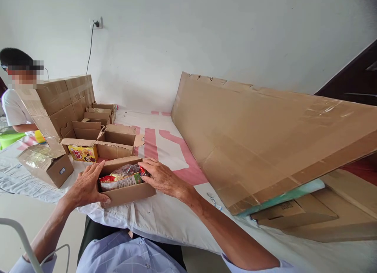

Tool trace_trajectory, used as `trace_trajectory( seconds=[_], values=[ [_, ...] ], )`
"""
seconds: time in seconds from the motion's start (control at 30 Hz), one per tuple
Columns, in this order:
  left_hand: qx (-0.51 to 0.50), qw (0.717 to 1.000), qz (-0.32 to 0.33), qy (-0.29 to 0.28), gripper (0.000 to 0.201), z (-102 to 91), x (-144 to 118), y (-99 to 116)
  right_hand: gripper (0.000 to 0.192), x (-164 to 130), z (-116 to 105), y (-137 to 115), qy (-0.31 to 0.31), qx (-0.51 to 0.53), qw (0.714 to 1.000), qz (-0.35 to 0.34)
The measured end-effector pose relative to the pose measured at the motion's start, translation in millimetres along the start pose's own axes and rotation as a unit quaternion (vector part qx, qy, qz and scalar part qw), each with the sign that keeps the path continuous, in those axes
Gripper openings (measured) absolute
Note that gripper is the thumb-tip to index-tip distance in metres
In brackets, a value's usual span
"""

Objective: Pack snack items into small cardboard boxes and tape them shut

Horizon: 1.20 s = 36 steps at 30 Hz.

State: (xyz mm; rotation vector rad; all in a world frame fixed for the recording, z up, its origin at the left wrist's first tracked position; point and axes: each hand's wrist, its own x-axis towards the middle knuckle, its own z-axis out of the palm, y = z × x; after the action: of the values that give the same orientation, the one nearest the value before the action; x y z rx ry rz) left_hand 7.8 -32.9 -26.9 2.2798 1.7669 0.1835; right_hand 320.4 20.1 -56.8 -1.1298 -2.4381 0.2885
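Here, my left hand (pixel 86 186) grasps the cardboard box (pixel 131 195), apparently for steadiness; my right hand (pixel 165 179) meets the plastic packet (pixel 125 182), grip unclear.

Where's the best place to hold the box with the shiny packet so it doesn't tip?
Probably its two short ends, one hand from the left, one from the right. The box is longer than it is wide and open on top, with the packet inside, so gripping both ends should keep it level. The left hand is at the left end, its thumb on the near wall.
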Motion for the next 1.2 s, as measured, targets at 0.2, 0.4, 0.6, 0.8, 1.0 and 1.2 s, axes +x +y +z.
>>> trace_trajectory(
  seconds=[0.2, 0.4, 0.6, 0.8, 1.0, 1.2],
  values=[
    [-0.006, 1.000, 0.016, 0.018, 0.120, 3.1, 4.0, -3.3, 0.028, 17.4, 14.5, 7.0, 0.037, 0.002, 0.999, 0.030],
    [0.018, 0.999, 0.000, 0.038, 0.112, 3.6, 7.4, -5.8, 0.034, 28.5, 12.6, -5.8, 0.173, 0.099, 0.980, 0.002],
    [0.018, 0.999, 0.007, 0.048, 0.102, -2.2, 5.8, 0.6, 0.023, 42.6, -3.0, -31.0, 0.245, 0.185, 0.952, -0.010],
    [-0.002, 0.999, 0.007, 0.046, 0.107, -0.3, 11.1, 1.8, 0.016, 54.1, -44.7, -46.9, 0.335, 0.201, 0.920, -0.030],
    [0.025, 0.999, -0.002, 0.030, 0.097, -10.5, 8.6, 8.5, 0.014, 49.7, -91.4, -49.9, 0.397, 0.213, 0.891, -0.058],
    [-0.043, 0.984, 0.035, 0.169, 0.060, -25.8, 0.4, -5.4, 0.014, 51.5, -86.5, -47.0, 0.410, 0.256, 0.871, -0.088]
  ],
)
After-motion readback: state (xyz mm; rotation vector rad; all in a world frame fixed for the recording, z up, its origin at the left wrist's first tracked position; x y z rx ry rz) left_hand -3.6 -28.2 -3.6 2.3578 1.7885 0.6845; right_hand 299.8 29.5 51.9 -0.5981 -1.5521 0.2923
